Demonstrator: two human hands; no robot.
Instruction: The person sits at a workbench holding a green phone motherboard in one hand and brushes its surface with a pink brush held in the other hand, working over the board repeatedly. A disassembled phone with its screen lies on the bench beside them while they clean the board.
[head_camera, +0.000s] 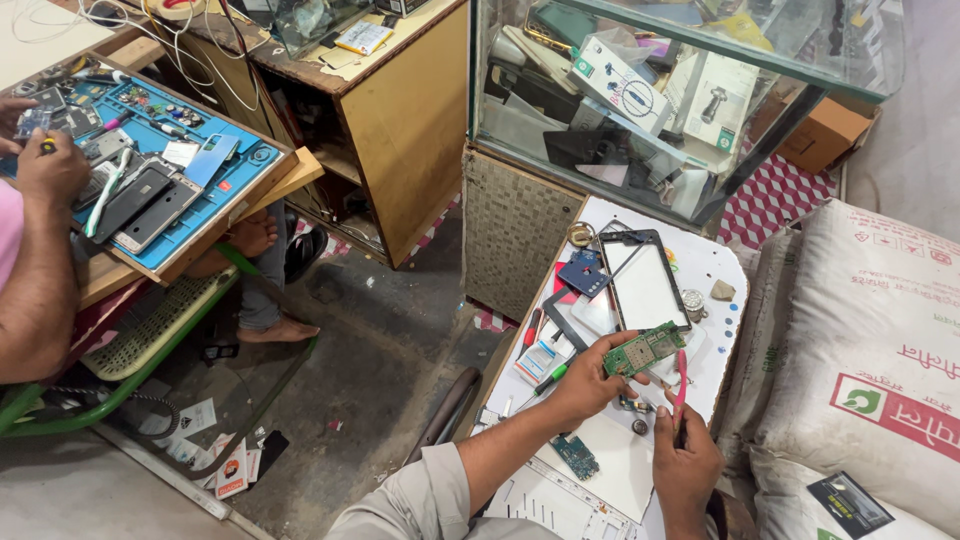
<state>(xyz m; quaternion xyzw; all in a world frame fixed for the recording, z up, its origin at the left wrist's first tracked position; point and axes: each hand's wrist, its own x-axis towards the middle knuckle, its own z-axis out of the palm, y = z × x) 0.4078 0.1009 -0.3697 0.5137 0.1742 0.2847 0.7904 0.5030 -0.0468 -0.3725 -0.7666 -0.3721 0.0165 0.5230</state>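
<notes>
A single head-worn camera looks steeply down and forward from above the white bench (700, 262), close to it; the floor (380, 370) and a neighbouring blue bench (235, 185) fill the left.

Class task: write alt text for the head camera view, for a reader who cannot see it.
A person's left hand holds a green circuit board over a white work board, while the right hand grips a red-handled tool. Another person works at a blue mat nearby.
</notes>
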